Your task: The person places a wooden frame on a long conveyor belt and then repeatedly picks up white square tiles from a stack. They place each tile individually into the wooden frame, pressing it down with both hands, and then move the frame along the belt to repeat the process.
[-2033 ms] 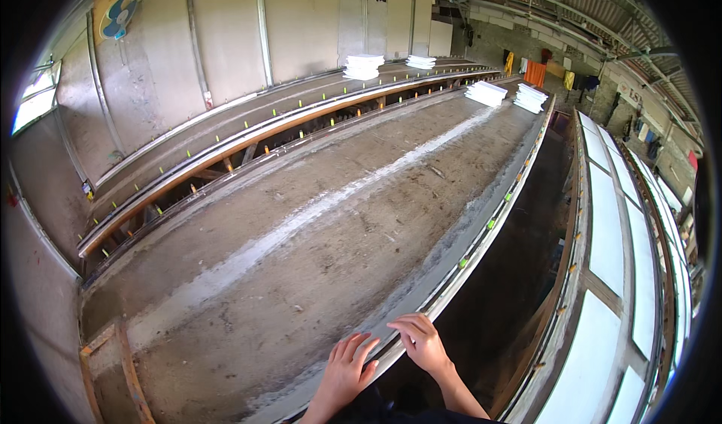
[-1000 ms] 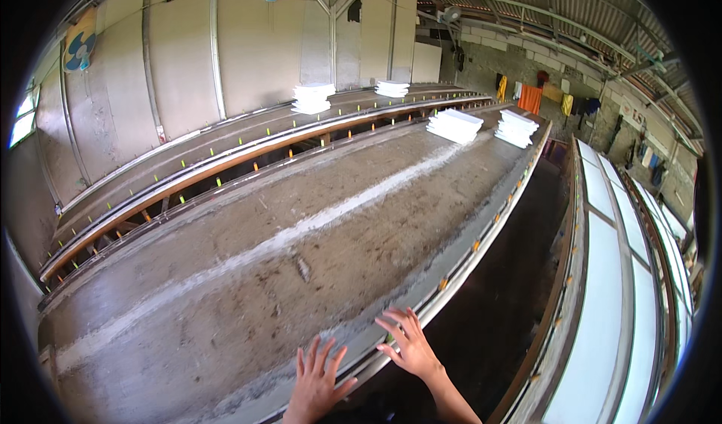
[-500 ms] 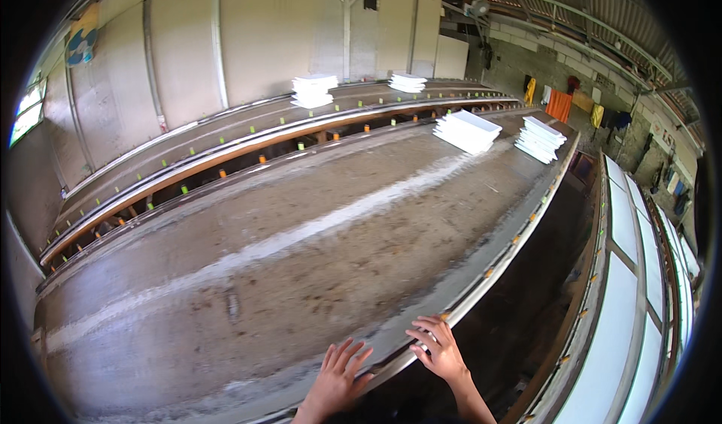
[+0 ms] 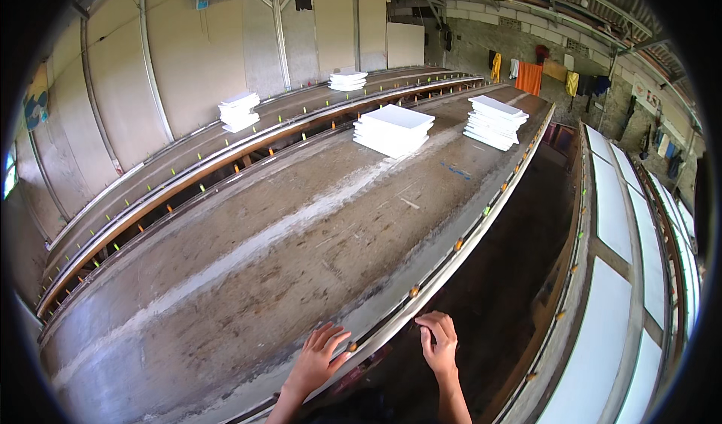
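My left hand [image 4: 320,358] is over the near edge of the long table [image 4: 248,304], fingers stretched out with nothing in them. Beside its thumb is a small orange peg on the table's edge rail [image 4: 451,262]; whether the hand touches the rail I cannot tell. My right hand [image 4: 439,343] hangs above the dark gap just right of that rail. Its fingers are loosely bent, the thumb stands off from them, and no object shows in it. Farther up the table lie a wide stack of white sheets [image 4: 394,131] and an uneven second stack of white sheets [image 4: 495,122].
A parallel table [image 4: 169,180] along the left wall bears a white stack [image 4: 238,113] and a smaller white stack [image 4: 347,80]. Across the dark aisle [image 4: 489,296], another table holds flat white panels [image 4: 587,349]. Orange and green pegs line the rails. Coloured cloths hang far back.
The view has moved forward along the table, so the stacks look nearer and farther left. My right hand has come off the rail over the gap, its fingers more bent.
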